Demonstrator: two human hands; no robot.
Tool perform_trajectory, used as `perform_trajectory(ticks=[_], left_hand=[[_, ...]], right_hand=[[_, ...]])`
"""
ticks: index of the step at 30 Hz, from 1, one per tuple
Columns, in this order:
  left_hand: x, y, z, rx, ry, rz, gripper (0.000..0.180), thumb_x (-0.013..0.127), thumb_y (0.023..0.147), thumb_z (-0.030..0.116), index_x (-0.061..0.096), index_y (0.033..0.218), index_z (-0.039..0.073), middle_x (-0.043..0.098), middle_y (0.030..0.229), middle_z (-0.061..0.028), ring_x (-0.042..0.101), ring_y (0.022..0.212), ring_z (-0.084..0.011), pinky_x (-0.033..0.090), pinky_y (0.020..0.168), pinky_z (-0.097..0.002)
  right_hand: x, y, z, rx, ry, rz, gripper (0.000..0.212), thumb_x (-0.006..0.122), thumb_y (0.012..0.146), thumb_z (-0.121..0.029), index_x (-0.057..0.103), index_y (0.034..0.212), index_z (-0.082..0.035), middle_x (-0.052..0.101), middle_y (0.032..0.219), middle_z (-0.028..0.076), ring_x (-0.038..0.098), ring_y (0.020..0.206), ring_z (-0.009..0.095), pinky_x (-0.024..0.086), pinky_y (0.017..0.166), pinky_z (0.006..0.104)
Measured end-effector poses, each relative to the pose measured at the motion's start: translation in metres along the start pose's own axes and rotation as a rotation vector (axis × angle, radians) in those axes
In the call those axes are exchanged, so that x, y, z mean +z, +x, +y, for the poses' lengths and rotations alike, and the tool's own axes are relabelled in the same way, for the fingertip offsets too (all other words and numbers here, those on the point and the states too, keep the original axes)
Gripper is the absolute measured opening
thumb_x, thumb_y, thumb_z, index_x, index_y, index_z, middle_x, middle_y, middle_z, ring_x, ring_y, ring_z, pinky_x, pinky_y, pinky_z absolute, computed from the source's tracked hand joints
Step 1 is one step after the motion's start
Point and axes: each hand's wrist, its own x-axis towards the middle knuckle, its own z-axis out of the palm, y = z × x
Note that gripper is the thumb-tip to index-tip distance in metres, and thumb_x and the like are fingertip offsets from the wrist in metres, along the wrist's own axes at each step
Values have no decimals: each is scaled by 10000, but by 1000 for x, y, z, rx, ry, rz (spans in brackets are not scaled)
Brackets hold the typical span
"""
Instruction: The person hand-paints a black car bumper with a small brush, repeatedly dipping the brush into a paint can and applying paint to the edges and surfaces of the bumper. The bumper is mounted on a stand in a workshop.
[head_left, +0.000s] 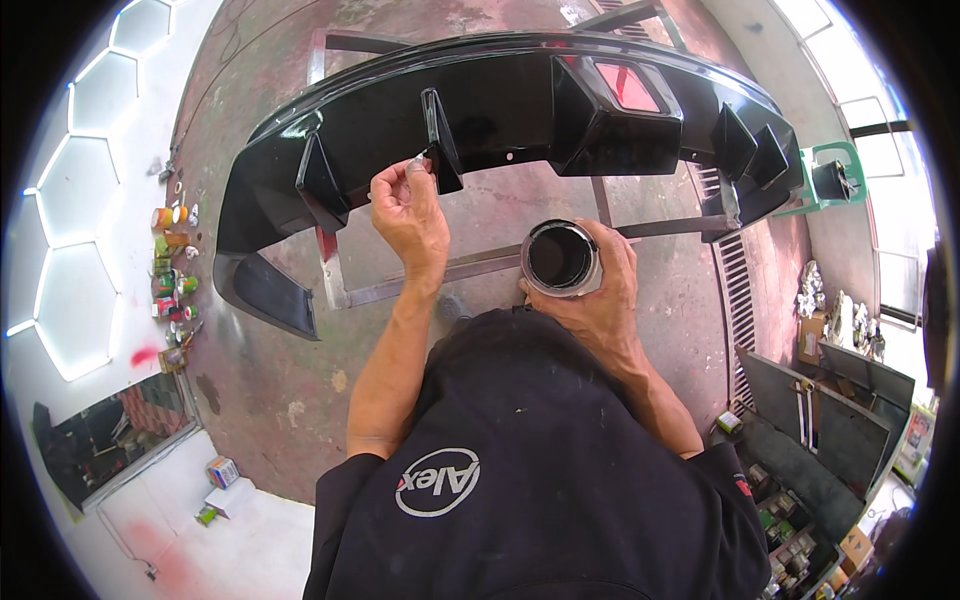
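Observation:
A glossy black car bumper diffuser (380, 130) with several upright fins stretches across the far side in front of me. My left hand (410, 215) is raised to its lower edge, beside the second fin (438, 140) from the left. Thumb and fingers are pinched together there; a small pale bit shows at the tips, too small to name. My right hand (612, 285) is wrapped around a round metal can (530, 262) in front of my chest. The can's open top faces up, and its inside looks dark. Its contents cannot be made out.
A metal frame stand (420, 278) carries the bumper. Small paint cans (165, 285) line the left wall. To the right are a floor drain grate (735, 310), a green plastic stool (850, 165) and dark panels (800, 410) leaning by more cans.

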Motion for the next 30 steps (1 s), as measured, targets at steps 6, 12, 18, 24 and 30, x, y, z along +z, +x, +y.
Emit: perform_trajectory(ticks=[6,12,18,24,30], left_hand=[[4,4,1,2,-10,8,185,676,1070,130,643,1123,-44,759,1060,-134,748,946,-172,629,896,-315],[3,3,0,9,-6,4,177,673,1068,119,643,1121,-46,757,1056,-133,751,942,-173,638,892,-314],[2,4,-1,18,-16,-3,158,672,1068,102,643,1119,-44,755,1057,-130,748,942,-167,639,887,-309],[-9,-12,21,148,-122,-93,144,682,1058,75,652,1157,-25,758,1006,-120,725,895,-151,611,839,-298],[-43,-47,123,538,563,-649,209,793,850,-30,720,1021,66,700,848,-52,681,725,-187,552,686,-330]], right_hand=[[1,3,3,-42,0,-7,879,1024,648,-277,594,1389,-82,708,1269,95,635,1229,318,443,1104,485],[1,2,4,-35,-1,8,866,1004,651,-312,607,1392,-100,720,1252,82,681,1214,297,388,1180,546],[1,1,3,-33,5,17,862,1006,647,-307,613,1386,-100,721,1252,83,683,1210,295,390,1174,547],[6,3,5,-98,-65,51,884,1008,616,-286,616,1389,-111,711,1275,84,660,1245,288,375,1187,564],[-3,13,-4,-190,-140,-11,909,1016,599,-300,614,1400,-150,668,1356,57,618,1292,265,299,1218,601]])
